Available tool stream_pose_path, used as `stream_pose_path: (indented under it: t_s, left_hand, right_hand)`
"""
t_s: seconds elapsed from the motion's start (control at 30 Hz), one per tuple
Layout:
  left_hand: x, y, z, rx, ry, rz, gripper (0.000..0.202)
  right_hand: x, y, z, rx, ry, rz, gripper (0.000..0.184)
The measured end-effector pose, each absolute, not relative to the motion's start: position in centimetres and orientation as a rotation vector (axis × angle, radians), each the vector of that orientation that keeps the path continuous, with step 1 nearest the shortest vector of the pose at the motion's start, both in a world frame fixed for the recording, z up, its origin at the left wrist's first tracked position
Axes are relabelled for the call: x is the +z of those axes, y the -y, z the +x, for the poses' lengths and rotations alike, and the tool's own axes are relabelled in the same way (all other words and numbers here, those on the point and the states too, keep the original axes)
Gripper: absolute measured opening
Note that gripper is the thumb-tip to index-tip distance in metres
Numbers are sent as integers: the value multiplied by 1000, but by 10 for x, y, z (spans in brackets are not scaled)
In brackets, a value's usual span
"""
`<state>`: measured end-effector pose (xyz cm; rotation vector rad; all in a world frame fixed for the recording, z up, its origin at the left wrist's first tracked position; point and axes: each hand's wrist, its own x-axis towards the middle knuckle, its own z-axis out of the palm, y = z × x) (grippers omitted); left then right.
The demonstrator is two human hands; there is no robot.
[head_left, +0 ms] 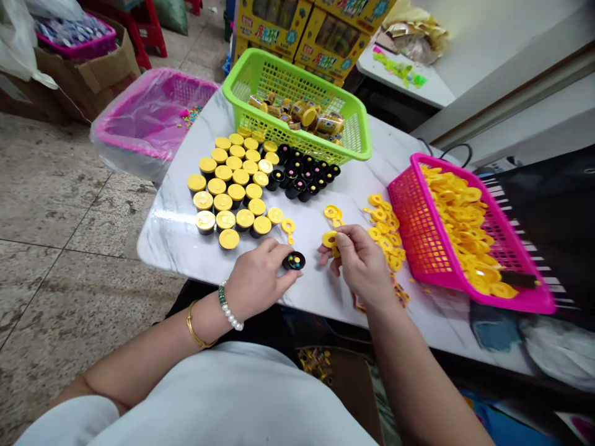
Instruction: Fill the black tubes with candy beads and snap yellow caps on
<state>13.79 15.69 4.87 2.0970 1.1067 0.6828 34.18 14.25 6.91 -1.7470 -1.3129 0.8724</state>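
Observation:
My left hand (pixel 258 279) grips a small black pot (pixel 294 261) that stands on the marble table (pixel 176 238) and shows coloured candies inside. My right hand (pixel 360 260) pinches a yellow ring-tab lid (pixel 330 239) just right of the pot, a little above the table. Two more loose yellow lids, one (pixel 288 226) and another (pixel 333 212), lie just beyond the hands. A pile of yellow lids (pixel 385 232) lies right of my right hand. Capped yellow-topped pots (pixel 232 186) stand in rows at the left, open black pots (pixel 304 176) behind them.
A pink basket (pixel 418 241) full of yellow lids sits at the right. A green basket (pixel 260 80) with packed yellow pots stands at the back. A pink tub (pixel 139 124) in a plastic bag is left of the table. An open box (pixel 344 378) is below the table's near edge.

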Motion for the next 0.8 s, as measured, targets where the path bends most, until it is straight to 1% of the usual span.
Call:
stream_pose_path:
  t_s: [0.03, 0.1, 0.2, 0.3, 0.4, 0.43, 0.53, 0.57, 0.67, 0.8]
  left_hand:
    - [49, -157, 138, 669, -1100, 2107, 26]
    - [49, -157, 138, 630, -1088, 2129, 25]
    - [50, -157, 138, 581, -1079, 2158, 24]
    - [50, -157, 138, 572, -1078, 2179, 23]
    - [50, -157, 138, 567, -1082, 2188, 23]
    - [50, -157, 138, 563, -1084, 2187, 23]
    - [51, -158, 138, 554, -1090, 2183, 24]
    - [51, -158, 138, 553, -1092, 2183, 24]
    - [50, -158, 138, 546, -1087, 2191, 23]
    - [49, -159, 138, 539, -1085, 2196, 25]
  right_hand:
    - [69, -142, 342, 1039, 1208, -1683, 27]
    - [69, -139, 343, 1266, 1070, -1584, 29]
    - [73, -130, 341, 1409, 1014, -1550, 30]
    - [81, -119, 339, 1403, 1046, -1580, 30]
    - [89, -117, 334, 1408, 1121, -1606, 39]
    - [90, -119, 331, 1407, 1169, -1608, 37]
    - [91, -129, 322, 1317, 1330, -1589, 24]
    - [90, -132, 320, 1286, 1347, -1585, 24]
    - [85, -140, 316, 1288, 1262, -1607, 34]
    - [78, -138, 315, 1349, 1162, -1655, 33]
